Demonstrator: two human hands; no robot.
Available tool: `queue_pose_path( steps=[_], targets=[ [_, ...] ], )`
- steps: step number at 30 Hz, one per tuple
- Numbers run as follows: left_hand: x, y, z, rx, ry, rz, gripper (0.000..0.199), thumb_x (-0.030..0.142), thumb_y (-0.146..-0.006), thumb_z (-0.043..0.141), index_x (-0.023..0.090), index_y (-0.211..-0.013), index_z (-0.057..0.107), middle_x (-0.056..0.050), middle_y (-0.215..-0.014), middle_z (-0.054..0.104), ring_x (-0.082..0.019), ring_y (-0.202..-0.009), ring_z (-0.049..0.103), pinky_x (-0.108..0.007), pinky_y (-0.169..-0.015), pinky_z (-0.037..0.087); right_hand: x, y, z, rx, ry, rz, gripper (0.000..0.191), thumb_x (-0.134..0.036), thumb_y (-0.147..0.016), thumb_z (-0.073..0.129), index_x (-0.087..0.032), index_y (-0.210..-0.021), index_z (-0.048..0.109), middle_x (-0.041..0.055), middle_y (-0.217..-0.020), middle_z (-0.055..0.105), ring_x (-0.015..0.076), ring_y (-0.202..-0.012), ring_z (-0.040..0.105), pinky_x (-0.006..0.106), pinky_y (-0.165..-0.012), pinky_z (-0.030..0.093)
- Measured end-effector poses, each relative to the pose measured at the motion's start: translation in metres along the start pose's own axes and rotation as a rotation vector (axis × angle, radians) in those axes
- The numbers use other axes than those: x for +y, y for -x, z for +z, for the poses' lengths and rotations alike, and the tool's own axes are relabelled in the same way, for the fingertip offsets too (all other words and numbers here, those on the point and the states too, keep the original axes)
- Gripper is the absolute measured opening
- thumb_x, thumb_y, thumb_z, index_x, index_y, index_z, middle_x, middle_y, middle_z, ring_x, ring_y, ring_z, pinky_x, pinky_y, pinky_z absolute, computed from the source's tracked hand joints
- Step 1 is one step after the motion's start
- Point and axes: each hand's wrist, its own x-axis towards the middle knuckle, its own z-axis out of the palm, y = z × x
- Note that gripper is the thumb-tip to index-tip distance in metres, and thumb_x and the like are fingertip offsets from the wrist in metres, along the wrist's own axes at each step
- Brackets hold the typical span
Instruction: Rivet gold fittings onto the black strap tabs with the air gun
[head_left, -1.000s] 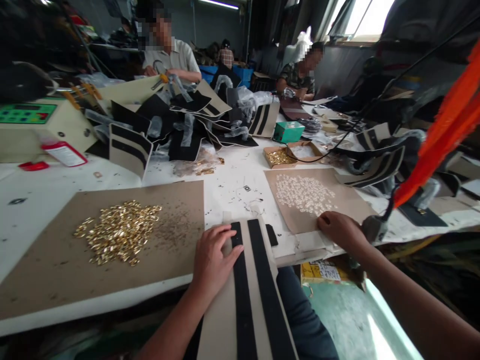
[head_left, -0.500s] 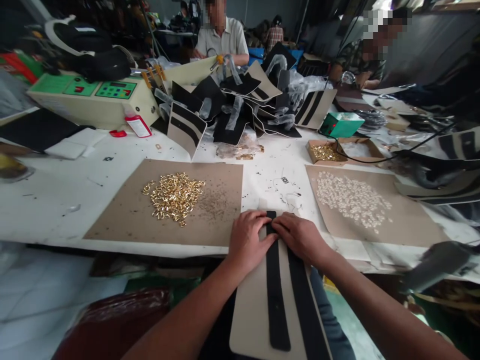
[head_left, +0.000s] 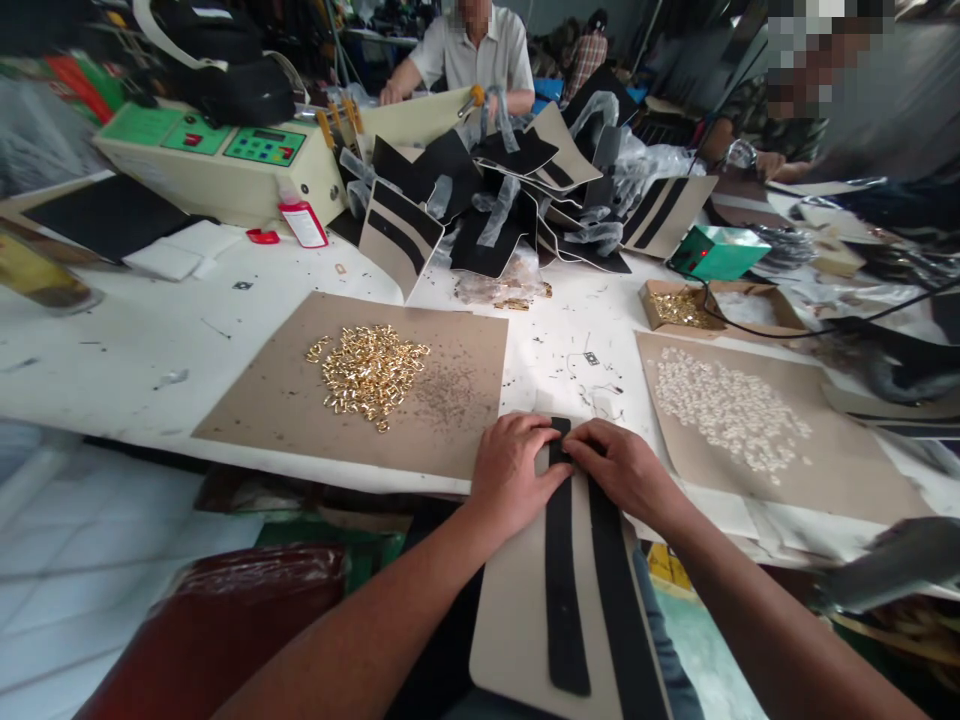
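Observation:
A beige panel [head_left: 517, 620] with two black strips lies from my lap up to the table's front edge. My left hand [head_left: 514, 465] grips the panel's far end, its fingers over the left black strip [head_left: 566, 590] and its thumb on it. My right hand [head_left: 615, 462] is pinched at the same strip, close to the left fingertips; anything tiny between its fingers is hidden. Gold metal pieces [head_left: 371, 372] are heaped on a brown sheet [head_left: 262, 400] to the left. Small whitish pieces [head_left: 731, 405] are spread on another brown sheet [head_left: 847, 480] to the right.
Black and beige panels [head_left: 502, 220] are piled at the back centre. A cream machine [head_left: 225, 185] and a red-labelled bottle [head_left: 304, 222] stand back left. Near a green box [head_left: 720, 252] are cardboard trays [head_left: 720, 315] and a black cable. Two people sit across the table.
The view has shifted, so the table's things appear farther right. Both hands remain at the panel's far end, with the right fingers slightly lower along the strip.

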Motion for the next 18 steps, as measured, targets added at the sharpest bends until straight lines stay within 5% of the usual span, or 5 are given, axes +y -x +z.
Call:
queue_pose_path(
  steps=[18],
  targets=[
    [0.000,-0.001,-0.001,-0.009,-0.008,0.000,0.037,0.030,-0.078,0.089,0.026,-0.112,0.075,-0.004,-0.126,0.073,-0.029,-0.125,0.061,-0.049,-0.107,0.048,0.000,-0.007,0.009,0.050,0.142,0.044,0.013,-0.032,-0.093,0.061,-0.024,-0.088,0.071,0.0011,-0.090,0.072,0.0200,-0.082,0.065,0.032,-0.075,0.044]
  ],
)
